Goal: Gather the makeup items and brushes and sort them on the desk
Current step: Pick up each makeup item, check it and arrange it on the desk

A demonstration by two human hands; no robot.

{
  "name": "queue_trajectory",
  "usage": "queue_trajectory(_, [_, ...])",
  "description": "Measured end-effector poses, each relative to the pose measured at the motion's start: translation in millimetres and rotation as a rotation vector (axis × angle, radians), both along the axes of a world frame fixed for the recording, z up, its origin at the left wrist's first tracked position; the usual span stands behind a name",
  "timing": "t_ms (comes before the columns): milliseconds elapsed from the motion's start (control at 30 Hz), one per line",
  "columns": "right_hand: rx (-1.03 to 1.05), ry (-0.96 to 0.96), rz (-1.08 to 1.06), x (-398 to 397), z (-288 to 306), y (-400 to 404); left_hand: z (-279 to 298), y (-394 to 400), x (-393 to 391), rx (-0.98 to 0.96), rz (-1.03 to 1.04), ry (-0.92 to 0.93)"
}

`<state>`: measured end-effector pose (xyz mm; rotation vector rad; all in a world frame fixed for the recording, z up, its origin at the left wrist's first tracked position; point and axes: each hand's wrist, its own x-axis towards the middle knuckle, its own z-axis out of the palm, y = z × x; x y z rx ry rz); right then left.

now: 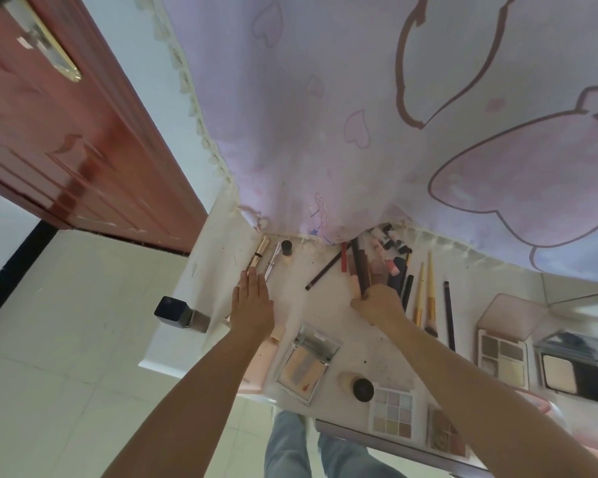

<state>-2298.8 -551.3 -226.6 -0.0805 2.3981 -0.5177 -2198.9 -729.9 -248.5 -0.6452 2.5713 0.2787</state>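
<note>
Makeup lies spread on the white desk (377, 343). My left hand (252, 301) rests flat and open on the desk, fingertips just below a gold tube (259, 256) and a silver pen-like stick (272, 262). My right hand (377, 301) is closed on a bundle of dark and brown sticks (359, 267) that point toward the curtain. To its right lie two yellow-handled brushes (425, 294) and a dark pencil (448, 315). A long dark pencil (327, 269) lies diagonally between my hands. Small lipsticks (390, 241) cluster at the curtain's hem.
A pastel curtain (377, 115) hangs over the desk's far edge. Open palettes (306, 363), (392, 414), (503, 357) and a compact (573, 374) lie near the front. A dark-capped bottle (358, 386) lies near the front and a square bottle (180, 312) overhangs the left edge. A red door (66, 132) stands left.
</note>
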Motion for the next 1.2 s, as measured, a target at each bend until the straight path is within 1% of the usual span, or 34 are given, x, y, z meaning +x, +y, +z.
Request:
queue_trajectory(167, [-0.153, 0.053, 0.052, 10, 22, 35, 20, -2, -2, -0.015, -0.046, 0.080])
queue_trajectory(233, [-0.242, 0.093, 0.104, 14, 38, 39, 39, 3, -5, 0.002, -0.098, 0.172])
queue_trajectory(300, [-0.322, 0.111, 0.183, 18, 56, 37, 63, 15, -9, 0.069, -0.188, 0.306])
queue_trajectory(367, [-0.418, 0.142, 0.239, 23, 74, 33, 90, 31, -14, 0.276, -0.200, 0.468])
queue_trajectory(400, [-0.471, 0.170, 0.253, 25, 84, 31, 103, 39, -16, 0.433, -0.136, 0.548])
queue_trajectory(467, [-0.579, 0.225, 0.253, 28, 103, 29, 128, 49, -19, 0.754, 0.090, 0.658])
queue_trajectory(533, [-0.669, 0.291, 0.240, 29, 117, 29, 144, 53, -21, 0.989, 0.266, 0.694])
queue_trajectory(633, [-0.718, 0.310, 0.221, 25, 128, 31, 159, 58, -26, 1.325, 0.363, 0.702])
queue_trajectory(700, [-0.712, 0.293, 0.195, 21, 133, 37, 169, 59, -34, 1.536, 0.476, 0.711])
queue_trajectory(733, [-0.726, 0.292, 0.142, 18, 136, 41, 173, 58, -40, 1.616, 0.543, 0.706])
queue_trajectory(767, [-0.752, 0.295, 0.068, 13, 140, 45, 177, 56, -45, 1.652, 0.578, 0.694])
queue_trajectory(800, [-0.773, 0.310, -0.002, 7, 146, 48, 180, 53, -50, 1.635, 0.567, 0.676])
queue_trajectory(833, [-0.785, 0.332, -0.056, 0, 152, 51, 181, 51, -54, 1.552, 0.510, 0.654])
queue_trajectory(867, [-0.784, 0.349, -0.091, -7, 159, 53, 183, 51, -57, 1.419, 0.411, 0.629])
queue_trajectory(967, [-0.752, 0.314, -0.119, -20, 175, 49, 188, 57, -61, 0.860, -0.020, 0.586])
queue_trajectory(1000, [-0.734, 0.278, -0.116, -21, 179, 47, 190, 59, -62, 0.712, -0.160, 0.595])
queue_trajectory(1033, [-0.695, 0.255, -0.092, -20, 182, 44, 193, 62, -62, 0.612, -0.274, 0.611])
queue_trajectory(1100, [-0.552, 0.284, -0.008, -18, 189, 39, 200, 66, -61, 0.491, -0.425, 0.654])
queue_trajectory(1167, [-0.452, 0.371, 0.033, -19, 197, 36, 206, 67, -62, 0.410, -0.472, 0.707])
queue_trajectory(1200, [-0.445, 0.406, 0.032, -19, 202, 35, 208, 66, -63, 0.389, -0.474, 0.726])
